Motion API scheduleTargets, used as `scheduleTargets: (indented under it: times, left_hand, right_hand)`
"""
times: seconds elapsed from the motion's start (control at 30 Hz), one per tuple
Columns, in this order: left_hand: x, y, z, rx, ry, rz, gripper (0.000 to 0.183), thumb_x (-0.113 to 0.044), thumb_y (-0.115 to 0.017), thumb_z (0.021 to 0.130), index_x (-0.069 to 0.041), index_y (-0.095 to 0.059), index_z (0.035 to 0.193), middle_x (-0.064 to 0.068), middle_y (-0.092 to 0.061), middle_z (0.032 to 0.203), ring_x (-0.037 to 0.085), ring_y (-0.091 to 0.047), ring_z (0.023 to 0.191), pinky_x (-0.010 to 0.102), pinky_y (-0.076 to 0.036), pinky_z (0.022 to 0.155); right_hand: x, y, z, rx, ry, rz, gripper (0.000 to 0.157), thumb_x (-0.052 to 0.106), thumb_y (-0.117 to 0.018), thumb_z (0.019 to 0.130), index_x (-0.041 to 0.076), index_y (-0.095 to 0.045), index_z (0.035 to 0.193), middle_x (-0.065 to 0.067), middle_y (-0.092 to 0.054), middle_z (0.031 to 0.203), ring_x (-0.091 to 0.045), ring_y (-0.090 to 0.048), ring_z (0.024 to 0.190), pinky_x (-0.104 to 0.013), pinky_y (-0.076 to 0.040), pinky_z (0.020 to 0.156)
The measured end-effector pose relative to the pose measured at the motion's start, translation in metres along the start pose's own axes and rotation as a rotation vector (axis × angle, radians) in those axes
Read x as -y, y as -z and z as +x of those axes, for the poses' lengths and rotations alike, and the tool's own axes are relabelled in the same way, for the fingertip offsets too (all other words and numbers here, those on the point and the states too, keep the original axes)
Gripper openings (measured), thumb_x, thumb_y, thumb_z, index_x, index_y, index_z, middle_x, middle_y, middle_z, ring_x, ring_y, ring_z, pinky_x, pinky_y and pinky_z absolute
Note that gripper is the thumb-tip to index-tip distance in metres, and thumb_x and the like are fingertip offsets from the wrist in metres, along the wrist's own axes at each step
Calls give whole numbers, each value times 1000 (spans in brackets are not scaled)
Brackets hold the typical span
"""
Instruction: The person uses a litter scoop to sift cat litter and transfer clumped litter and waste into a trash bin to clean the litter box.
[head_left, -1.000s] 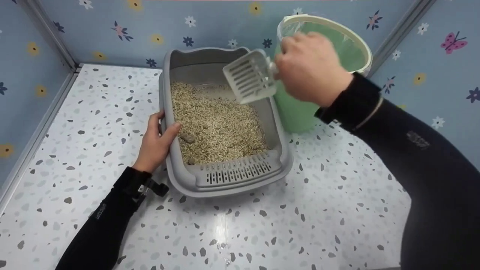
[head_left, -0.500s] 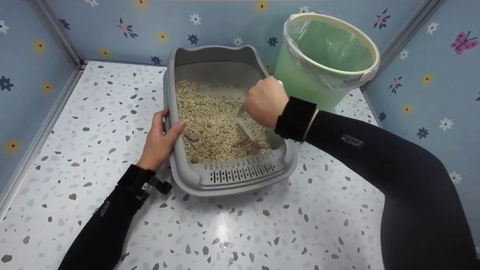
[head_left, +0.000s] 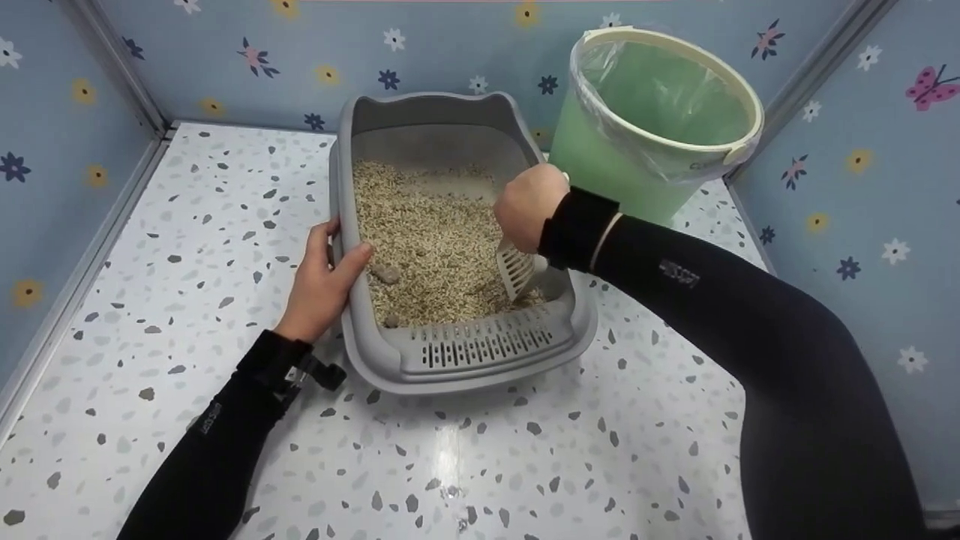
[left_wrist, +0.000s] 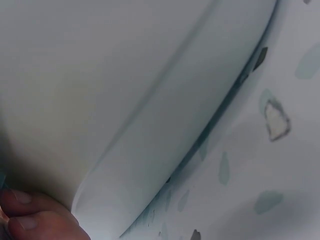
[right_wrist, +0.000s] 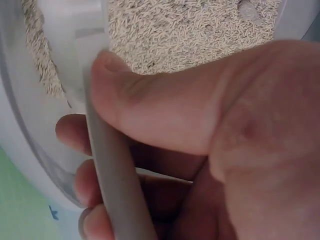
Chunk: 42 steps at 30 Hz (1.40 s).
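Note:
A grey litter box (head_left: pixel 480 352) filled with beige pellet litter (head_left: pixel 424 232) stands on the speckled floor. My left hand (head_left: pixel 324 281) grips its left rim, thumb hooked inside; in the left wrist view two fingertips (left_wrist: pixel 30 217) press the box's outer wall (left_wrist: pixel 125 100). My right hand (head_left: pixel 527 206) holds a slotted white scoop (head_left: pixel 516 271) by its grey handle (right_wrist: pixel 112 170), thumb on top. The scoop's blade is dug into the litter at the near right of the box. A brownish clump (head_left: pixel 386 274) lies in the litter close to my left thumb.
A green bin (head_left: pixel 660 120) lined with a clear bag stands just right of the box, against the back corner. Blue flowered walls (head_left: pixel 75 90) close in the left, back and right. Speckled white floor (head_left: pixel 525 450) spreads in front of the box.
My right hand brought the scoop from above the bin's rim down into the box, then pushed its blade into the litter at the near right. The left hand kept its grip.

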<state>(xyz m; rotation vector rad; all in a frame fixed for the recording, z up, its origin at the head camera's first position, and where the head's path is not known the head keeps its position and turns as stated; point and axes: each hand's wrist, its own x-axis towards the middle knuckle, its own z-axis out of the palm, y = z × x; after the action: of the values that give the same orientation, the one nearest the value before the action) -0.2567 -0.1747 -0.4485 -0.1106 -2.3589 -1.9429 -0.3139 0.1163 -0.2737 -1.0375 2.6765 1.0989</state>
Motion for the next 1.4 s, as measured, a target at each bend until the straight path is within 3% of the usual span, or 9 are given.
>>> scheduleTargets:
  times: [0.23, 0.47, 0.67, 0.9, 1.0, 1.17, 1.4]
  left_hand:
    - [-1, -1, 0, -3, 10, 6, 87, -54, -65, 109, -9, -27, 173, 20, -37, 172, 37, -59, 130, 56, -56, 108]
    - [-1, -1, 0, -11, 6, 6, 86, -55, -66, 109, -10, -28, 173, 21, -46, 163, 35, -62, 125, 53, -59, 104]
    - [-1, -1, -1, -4, -3, -4, 84, -53, -63, 111, -9, -28, 172, 22, -50, 155, 32, -63, 122, 47, -57, 101]
    - [-1, -1, -2, -13, -13, 1, 85, -53, -65, 110, -9, -29, 172, 22, -54, 149, 32, -64, 116, 46, -59, 96]
    - [-2, -1, -2, -11, -9, -6, 85, -53, -66, 109, -10, -29, 172, 22, -54, 149, 33, -64, 115, 47, -59, 97]
    - [-2, -1, -1, -4, -4, -19, 85, -53, -67, 109, -11, -29, 173, 21, -51, 155, 34, -66, 118, 51, -60, 101]
    - [-2, 0, -1, -11, 0, -16, 86, -55, -67, 109, -11, -30, 172, 19, -53, 150, 32, -66, 116, 49, -61, 99]
  right_hand:
    - [-14, -10, 16, 99, 26, 176, 33, 3, -60, 96, 16, -45, 69, 0, -38, 69, -19, -36, 62, -39, -35, 48]
    - [-21, -17, 31, 170, 53, 315, 13, 4, -61, 89, 14, -57, 81, -2, -50, 80, -24, -44, 69, -41, -42, 52]
    - [-22, -20, 43, 183, 90, 413, 21, 15, -66, 97, 14, -56, 79, -1, -48, 76, -24, -44, 68, -40, -41, 61]
    - [-13, -36, 56, 153, 111, 547, 41, 33, -71, 107, 15, -53, 74, -2, -52, 77, -28, -57, 78, -49, -58, 86]
    - [-2, -44, 61, 126, 152, 625, 50, 34, -70, 110, 16, -49, 69, 2, -43, 68, -24, -51, 69, -44, -54, 81]
    - [16, -57, 71, 49, 208, 733, 55, 31, -70, 111, 19, -40, 67, 5, -28, 63, -14, -29, 56, -33, -31, 63]
    - [33, -62, 82, -10, 235, 818, 57, 32, -72, 110, 19, -38, 67, 5, -29, 65, -13, -29, 58, -31, -27, 60]
